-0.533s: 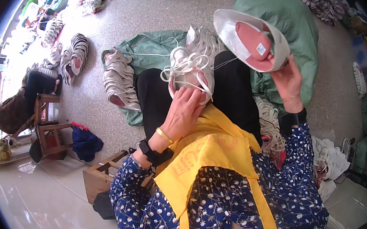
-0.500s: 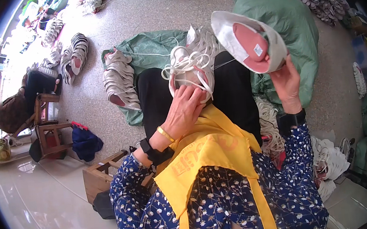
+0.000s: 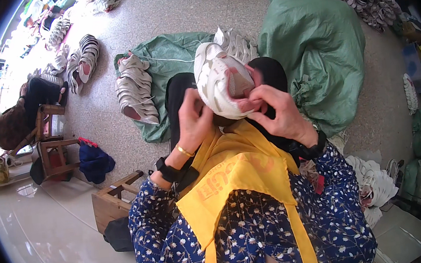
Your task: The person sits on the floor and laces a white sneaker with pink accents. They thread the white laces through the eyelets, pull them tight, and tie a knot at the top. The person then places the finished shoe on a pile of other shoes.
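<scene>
A white shoe upper [image 3: 218,82] with beige panels and a pink lining lies tilted over my lap, between my knees. My right hand [image 3: 282,112] pinches the edge of its opening at the near right, thumb and fingers closed on it. Beside the near left of the upper is my left hand [image 3: 192,120], its thumb and fingertips drawn together. Whatever sits between those fingertips, if anything, is too small to make out. The inside of the upper is partly hidden by my right fingers.
Stacked white uppers [image 3: 135,90] lie on a green sack [image 3: 174,43] ahead of me; more uppers [image 3: 235,45] stand behind my lap. A bulging green sack [image 3: 319,55] is at the right. A wooden stool [image 3: 113,204] is at the left, and a seated person [image 3: 12,122] farther off.
My right hand has come down from the upper right to my lap, and the raised upper with the pink insole is gone from there. My left hand has shifted left. The laces no longer show.
</scene>
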Available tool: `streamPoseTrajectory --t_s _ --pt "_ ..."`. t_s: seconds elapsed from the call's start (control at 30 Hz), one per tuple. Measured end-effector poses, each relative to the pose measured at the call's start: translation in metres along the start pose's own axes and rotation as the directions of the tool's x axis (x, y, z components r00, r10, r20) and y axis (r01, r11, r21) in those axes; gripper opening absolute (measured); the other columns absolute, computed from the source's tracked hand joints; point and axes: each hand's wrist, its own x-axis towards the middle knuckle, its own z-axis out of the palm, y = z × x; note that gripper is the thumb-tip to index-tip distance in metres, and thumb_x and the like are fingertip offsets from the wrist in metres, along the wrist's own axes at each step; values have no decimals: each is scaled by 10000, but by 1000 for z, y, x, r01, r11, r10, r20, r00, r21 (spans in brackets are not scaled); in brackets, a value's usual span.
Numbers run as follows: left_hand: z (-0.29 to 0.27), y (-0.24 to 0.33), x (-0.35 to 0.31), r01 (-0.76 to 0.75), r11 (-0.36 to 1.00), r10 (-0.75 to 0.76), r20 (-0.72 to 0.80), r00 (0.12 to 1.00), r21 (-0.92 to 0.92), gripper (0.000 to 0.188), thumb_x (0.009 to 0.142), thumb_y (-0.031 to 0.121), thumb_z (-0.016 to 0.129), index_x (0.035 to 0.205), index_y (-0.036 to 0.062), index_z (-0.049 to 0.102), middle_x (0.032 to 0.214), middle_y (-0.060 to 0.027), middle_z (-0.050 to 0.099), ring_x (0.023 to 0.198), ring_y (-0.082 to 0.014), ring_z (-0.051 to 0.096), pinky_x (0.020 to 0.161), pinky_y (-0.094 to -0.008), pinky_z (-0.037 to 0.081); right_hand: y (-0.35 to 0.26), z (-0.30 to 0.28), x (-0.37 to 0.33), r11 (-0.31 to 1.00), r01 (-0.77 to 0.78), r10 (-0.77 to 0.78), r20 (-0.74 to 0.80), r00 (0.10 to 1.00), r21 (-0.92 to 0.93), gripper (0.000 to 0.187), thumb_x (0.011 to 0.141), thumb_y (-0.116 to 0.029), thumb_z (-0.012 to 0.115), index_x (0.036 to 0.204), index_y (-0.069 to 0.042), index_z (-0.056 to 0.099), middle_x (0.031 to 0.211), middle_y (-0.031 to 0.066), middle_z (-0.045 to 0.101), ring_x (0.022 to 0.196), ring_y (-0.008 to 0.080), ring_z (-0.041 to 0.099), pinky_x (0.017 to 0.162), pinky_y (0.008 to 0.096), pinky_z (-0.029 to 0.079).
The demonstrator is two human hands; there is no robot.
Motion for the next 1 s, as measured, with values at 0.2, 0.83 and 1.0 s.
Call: streamPoseTrajectory --t_s 0.2,0.83,1.0 --pt "-18 30 2 -90 908 163 -148 975 409 139 946 -63 616 1024 9 525 1122 -119 616 1000 -171 605 883 -296 508 2 8 13 955 143 -103 158 982 -262 343 765 -84 821 1038 -42 618 1052 120 684 882 341 650 785 407 497" --pt "17 36 32 -404 733 346 211 914 548 313 770 -26 751 1013 26 560 1149 -139 637 1015 -363 569 897 -423 476 21 28 2 961 173 -121 236 964 -215 409 816 -11 749 1184 11 572 1136 166 542 1011 392 641 855 442 561" --pt "25 62 34 -429 608 284 321 903 668 486 660 -4 812 1087 52 589 1188 -131 581 1058 -362 548 896 -432 493 27 28 -1 978 173 -147 202 968 -117 369 830 -14 754 1160 18 593 1141 167 570 1005 388 661 849 433 573"
